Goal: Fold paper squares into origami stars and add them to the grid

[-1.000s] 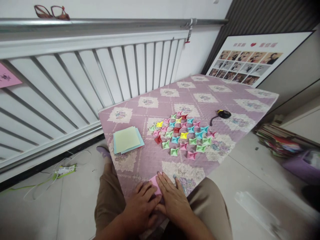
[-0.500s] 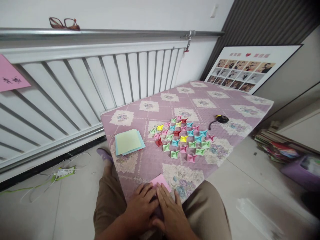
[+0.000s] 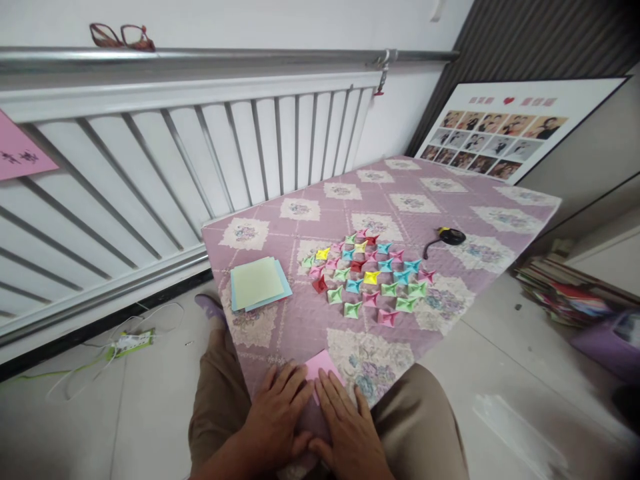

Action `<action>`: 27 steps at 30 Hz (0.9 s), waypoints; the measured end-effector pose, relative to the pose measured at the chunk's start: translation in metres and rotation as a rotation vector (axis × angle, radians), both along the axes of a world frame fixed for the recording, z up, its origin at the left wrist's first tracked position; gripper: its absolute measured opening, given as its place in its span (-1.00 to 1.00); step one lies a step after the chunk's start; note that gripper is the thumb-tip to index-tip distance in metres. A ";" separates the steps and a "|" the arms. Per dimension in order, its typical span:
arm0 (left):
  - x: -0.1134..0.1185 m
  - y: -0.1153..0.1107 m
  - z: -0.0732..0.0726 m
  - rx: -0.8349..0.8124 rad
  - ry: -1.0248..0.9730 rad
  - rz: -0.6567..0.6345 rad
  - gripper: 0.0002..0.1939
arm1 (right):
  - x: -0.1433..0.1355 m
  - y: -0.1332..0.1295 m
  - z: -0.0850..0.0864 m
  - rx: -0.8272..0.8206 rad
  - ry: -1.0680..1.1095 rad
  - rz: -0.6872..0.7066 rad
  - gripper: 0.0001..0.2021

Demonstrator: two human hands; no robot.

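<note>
Item 1. Pink paper sheet (image 3: 323, 365): lay flat at the near edge of the table (image 3: 300, 327), partly covered by both hands, its far corner showing between the fingertips.

Item 2. Left hand (image 3: 276, 417): palm down, fingers spread and pressed flat on the near left part of the pink paper sheet; grip apart, clamped on nothing.

Item 3. Right hand (image 3: 346, 427): palm down just beside the left hand, fingers extended flat on the sheet's right part; grip likewise apart, pressing rather than clasping.

Item 4. Stack of square papers (image 3: 259, 285): pale green sheet on top, blue beneath; lay toward the left edge of the table, well apart from the hands.

Item 5. Folded paper stars (image 3: 369, 279): many small pieces in pink, green, blue, yellow and red, laid close together in rows at the table's middle.

Item 6. Black tape measure (image 3: 449, 236): small, round, with a yellow mark; sat toward the right edge, beyond the stars.

Item 7. Eyeglasses (image 3: 121, 37): rested on the metal rail above the white railing (image 3: 200, 153) behind the table.

Item 8. Photo board (image 3: 505, 127): leaned beyond the far right corner.
</note>
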State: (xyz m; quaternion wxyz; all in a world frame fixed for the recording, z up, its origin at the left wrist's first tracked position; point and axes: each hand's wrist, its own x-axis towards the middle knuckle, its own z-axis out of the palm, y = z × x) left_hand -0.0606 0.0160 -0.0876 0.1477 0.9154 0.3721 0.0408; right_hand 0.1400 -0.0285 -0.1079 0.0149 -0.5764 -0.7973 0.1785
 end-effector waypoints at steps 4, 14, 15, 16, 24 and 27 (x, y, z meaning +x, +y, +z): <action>0.000 0.000 -0.002 -0.013 0.007 -0.015 -0.28 | 0.006 -0.002 -0.002 -0.016 -0.013 -0.057 -0.18; -0.002 0.001 -0.010 -0.047 0.018 -0.033 -0.28 | 0.026 -0.001 0.022 -0.023 -0.119 -0.263 -0.36; -0.002 0.001 -0.011 -0.037 0.016 -0.030 -0.28 | 0.024 0.001 0.027 -0.027 -0.106 -0.265 -0.36; -0.002 0.001 -0.011 -0.027 0.012 -0.030 -0.29 | 0.020 0.003 0.031 -0.029 -0.078 -0.240 -0.35; -0.005 0.000 -0.011 -0.023 -0.022 -0.035 -0.43 | -0.016 0.028 0.042 -0.250 0.093 0.034 -0.22; -0.004 0.000 -0.014 -0.052 -0.006 -0.012 -0.35 | -0.008 0.041 0.038 -0.194 0.060 0.016 -0.26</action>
